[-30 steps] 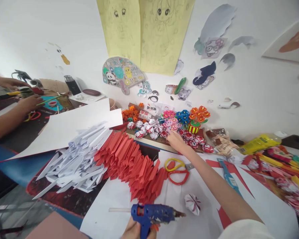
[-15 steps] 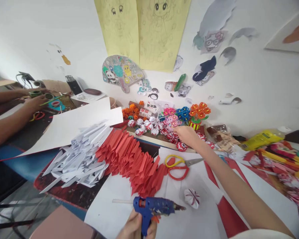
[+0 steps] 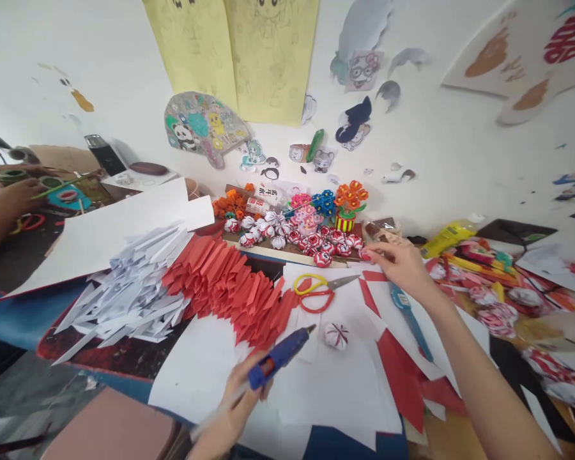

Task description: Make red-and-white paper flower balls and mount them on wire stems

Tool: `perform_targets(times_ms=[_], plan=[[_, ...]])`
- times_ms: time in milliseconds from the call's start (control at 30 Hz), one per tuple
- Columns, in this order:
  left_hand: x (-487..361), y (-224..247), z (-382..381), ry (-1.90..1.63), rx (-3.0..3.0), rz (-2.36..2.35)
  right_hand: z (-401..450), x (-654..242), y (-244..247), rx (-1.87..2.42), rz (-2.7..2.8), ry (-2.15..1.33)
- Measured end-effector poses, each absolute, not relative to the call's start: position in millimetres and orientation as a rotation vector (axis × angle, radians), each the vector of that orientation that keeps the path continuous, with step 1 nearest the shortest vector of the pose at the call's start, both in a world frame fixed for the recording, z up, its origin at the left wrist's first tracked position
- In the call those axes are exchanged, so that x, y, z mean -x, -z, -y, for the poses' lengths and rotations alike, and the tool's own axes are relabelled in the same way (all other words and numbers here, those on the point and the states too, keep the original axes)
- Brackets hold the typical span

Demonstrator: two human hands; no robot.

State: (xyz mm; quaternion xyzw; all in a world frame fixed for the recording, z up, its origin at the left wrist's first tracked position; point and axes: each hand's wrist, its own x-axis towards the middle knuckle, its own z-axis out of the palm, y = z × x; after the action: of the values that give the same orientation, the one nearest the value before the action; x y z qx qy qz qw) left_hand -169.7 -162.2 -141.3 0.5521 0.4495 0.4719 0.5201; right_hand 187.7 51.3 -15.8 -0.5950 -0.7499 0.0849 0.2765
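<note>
Pale wall (image 3: 115, 51) behind everything, paper cut-outs and two yellow drawings stuck to it. Below it, my surface (image 3: 146, 358): dark, red-edged, mostly covered.

White sheets (image 3: 196, 358) spread in front of me; a heap of folded white strips (image 3: 129, 294) to the left, a band of folded red strips (image 3: 234, 287) touching it on the right and running down toward me.

Against the wall, a shallow box (image 3: 278, 255) with flowers in and along it: orange, pink and blue ones, and a cluster of red-and-white ones at the front.

Far left, another person's hand (image 3: 16, 198) over their own materials.

My right hand (image 3: 402, 265) is at the right end of the box. Thumb and forefinger narrow, nearly together, at the last small red-and-white flower; cannot tell whether they grip it.

My left hand (image 3: 242, 390) has its fingers wrapped round a blue glue gun (image 3: 280, 358), above the sheets, nozzle tilted up and to the right; rear stick blurred.

Scissors (image 3: 330, 284), yellow and red handles, lie right of the red strips. A blue tool (image 3: 412, 319) lies below my right wrist.

Smallest: one loose white flower (image 3: 337, 335), dark red streaks, alone on the paper just beside the nozzle.
</note>
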Motion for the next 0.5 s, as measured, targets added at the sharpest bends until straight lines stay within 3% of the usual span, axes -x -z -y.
perform_targets(times_ms=[200, 500], plan=[[166.1, 106.6, 150.7, -0.765, -2.312, -1.201, 3.7, -193.0, 21.7, 1.413, 1.68, -0.785], [140.9, 115.6, 138.7, -0.353, -2.835, -1.336, 40.7, -182.0, 35.0, 1.38, 1.601, -0.967]])
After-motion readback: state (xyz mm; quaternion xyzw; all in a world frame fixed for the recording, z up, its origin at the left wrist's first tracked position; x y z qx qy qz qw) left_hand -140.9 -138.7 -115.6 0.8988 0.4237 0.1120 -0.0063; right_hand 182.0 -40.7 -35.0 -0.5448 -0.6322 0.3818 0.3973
